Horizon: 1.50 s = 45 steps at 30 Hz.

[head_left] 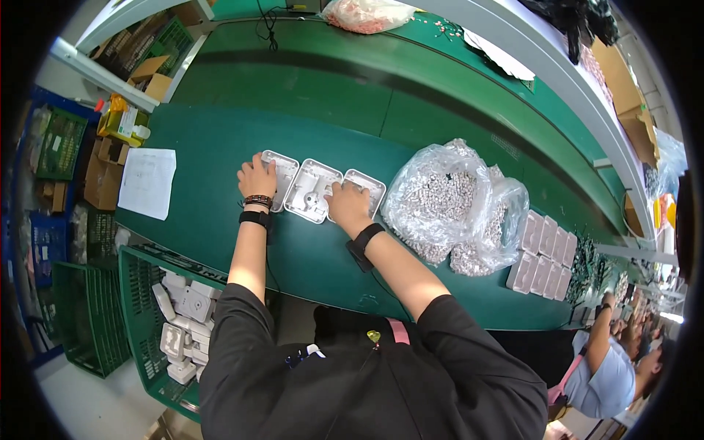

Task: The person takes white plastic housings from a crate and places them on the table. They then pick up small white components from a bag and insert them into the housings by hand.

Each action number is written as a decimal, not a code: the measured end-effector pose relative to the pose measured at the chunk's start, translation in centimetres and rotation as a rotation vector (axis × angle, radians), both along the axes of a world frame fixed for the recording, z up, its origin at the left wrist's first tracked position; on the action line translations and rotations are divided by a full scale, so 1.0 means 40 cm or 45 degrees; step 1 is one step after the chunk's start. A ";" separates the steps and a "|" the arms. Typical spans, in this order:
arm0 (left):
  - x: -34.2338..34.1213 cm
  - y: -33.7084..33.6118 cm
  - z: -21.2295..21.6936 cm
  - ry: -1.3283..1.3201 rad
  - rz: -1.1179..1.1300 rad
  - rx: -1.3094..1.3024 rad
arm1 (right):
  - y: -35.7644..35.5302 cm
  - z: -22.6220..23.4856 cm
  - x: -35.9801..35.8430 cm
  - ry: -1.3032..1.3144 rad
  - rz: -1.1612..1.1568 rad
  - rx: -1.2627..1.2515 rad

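Note:
Three shallow white plastic housings lie side by side on the green worktable, open side up. My left hand is bent over the left edge of the left housing, its thumb side reaching over the rim. The middle housing shows molded ribs and a round feature inside. Over the right housing, my right hand has its fingers curled at the wall beside the middle one. The hand covers much of that housing's inside, so any small part under the fingertips is hidden.
Clear plastic bags of small metallic parts stand to the right, with pale housings in rows beyond. A paper sheet lies left. A green crate of white units stands lower left. Another person works at far right.

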<state>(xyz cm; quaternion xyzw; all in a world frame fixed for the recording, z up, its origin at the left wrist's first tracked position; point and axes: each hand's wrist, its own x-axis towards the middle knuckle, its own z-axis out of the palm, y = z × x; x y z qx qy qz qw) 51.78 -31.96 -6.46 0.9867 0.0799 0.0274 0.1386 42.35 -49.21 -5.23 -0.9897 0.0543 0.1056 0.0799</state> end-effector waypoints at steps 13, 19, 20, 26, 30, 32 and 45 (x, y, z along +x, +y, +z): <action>-0.135 0.070 0.033 0.307 -0.289 0.123 | 0.017 -0.014 -0.201 0.143 0.119 0.121; -0.393 -0.046 0.033 0.430 -0.589 0.065 | -0.163 -0.022 -0.421 0.126 0.226 0.095; -0.436 -0.070 0.028 0.443 -0.633 0.046 | -0.192 -0.020 -0.461 0.133 0.181 0.091; -0.611 -0.281 0.021 0.568 -0.863 -0.016 | -0.397 -0.019 -0.695 0.017 0.016 0.044; -0.699 -0.455 -0.002 0.603 -1.004 -0.096 | -0.554 -0.032 -0.856 -0.121 -0.190 0.043; -0.750 -0.539 -0.010 0.584 -1.090 -0.179 | -0.630 -0.029 -0.923 -0.170 -0.240 0.059; -0.731 -1.349 0.095 0.902 -1.064 -0.779 | -1.429 0.117 -0.998 -0.134 -0.365 -0.291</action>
